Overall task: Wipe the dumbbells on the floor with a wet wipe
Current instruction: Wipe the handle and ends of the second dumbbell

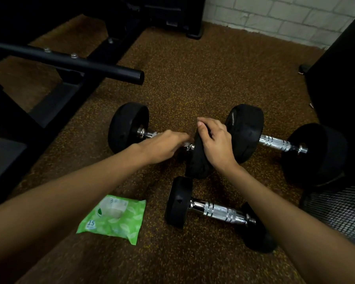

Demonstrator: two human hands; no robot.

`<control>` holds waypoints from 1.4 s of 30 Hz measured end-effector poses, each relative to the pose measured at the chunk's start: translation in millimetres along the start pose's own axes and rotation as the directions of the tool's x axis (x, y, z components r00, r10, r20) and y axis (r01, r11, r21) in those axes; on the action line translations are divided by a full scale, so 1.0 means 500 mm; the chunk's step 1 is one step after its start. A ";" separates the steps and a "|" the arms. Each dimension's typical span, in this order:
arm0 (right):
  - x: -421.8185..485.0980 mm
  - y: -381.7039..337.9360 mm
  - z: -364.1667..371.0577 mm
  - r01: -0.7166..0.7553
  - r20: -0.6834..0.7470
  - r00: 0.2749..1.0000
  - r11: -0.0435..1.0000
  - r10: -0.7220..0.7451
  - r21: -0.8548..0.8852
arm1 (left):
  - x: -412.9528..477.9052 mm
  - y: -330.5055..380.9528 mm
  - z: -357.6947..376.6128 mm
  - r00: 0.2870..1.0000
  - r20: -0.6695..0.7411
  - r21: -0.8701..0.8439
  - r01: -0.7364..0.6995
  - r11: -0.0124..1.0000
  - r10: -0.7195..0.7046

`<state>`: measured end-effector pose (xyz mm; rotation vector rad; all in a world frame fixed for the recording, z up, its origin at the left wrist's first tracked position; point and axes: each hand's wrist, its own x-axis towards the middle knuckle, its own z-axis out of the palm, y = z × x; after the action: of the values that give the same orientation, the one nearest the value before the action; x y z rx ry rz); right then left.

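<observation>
Nearest the camera, the two bare forearms reach forward over a brown speckled floor (193, 68), and between them lies a green pack of wet wipes (113, 217), flat and apparently closed, with no loose wipe that I can make out in either hand. Just right of the pack sits the near dumbbell (217, 212), lying on its side with its chrome handle bare and nothing touching it. Further out, the left dumbbell (129, 126) is the one being handled: the left hand (164, 145) is laid over its handle, fingers curled down around the bar as far as the dim view lets me judge, while the right hand (214, 144) is spread over the rim of that dumbbell's inner black weight, fingers draped on top and thumb on the near face, steadying rather than clenching it. Close behind that weight stands the right dumbbell (279, 144), its ridged chrome bar clear of both hands. A black metal frame (70, 60) lies off to the left, well apart. These weights look heavy and rigid, so they will likely roll rather than slide; the rubbery ends should give a sure hold, whereas the chrome bars may turn slick once wet. Holding one end firmly while wiping the bar seems the safest way to work.
</observation>
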<state>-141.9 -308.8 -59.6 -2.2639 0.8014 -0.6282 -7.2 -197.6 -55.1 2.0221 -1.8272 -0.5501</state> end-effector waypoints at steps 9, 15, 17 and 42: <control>0.005 -0.001 -0.004 0.004 0.003 1.000 1.000 -0.004 -0.014 | 0.094 0.030 0.030 0.934 0.024 0.237 0.342 0.909 -0.358; 0.010 0.000 -0.003 -0.020 -0.017 1.000 1.000 0.020 0.013 | -0.026 -0.028 0.056 0.971 -0.166 0.192 -0.138 0.972 0.171; 0.010 0.002 0.000 -0.009 -0.024 1.000 1.000 0.009 0.010 | -0.030 -0.036 0.061 0.973 -0.152 0.201 -0.142 0.969 0.174; 0.003 -0.002 -0.001 0.000 -0.021 1.000 1.000 0.001 0.028 | 0.056 0.053 0.015 0.989 0.004 0.465 0.131 0.875 -0.150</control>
<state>-140.9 -309.3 -58.2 -2.2351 0.7988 -0.6604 -31.2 -228.3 -49.6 2.4836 -1.9912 -0.1953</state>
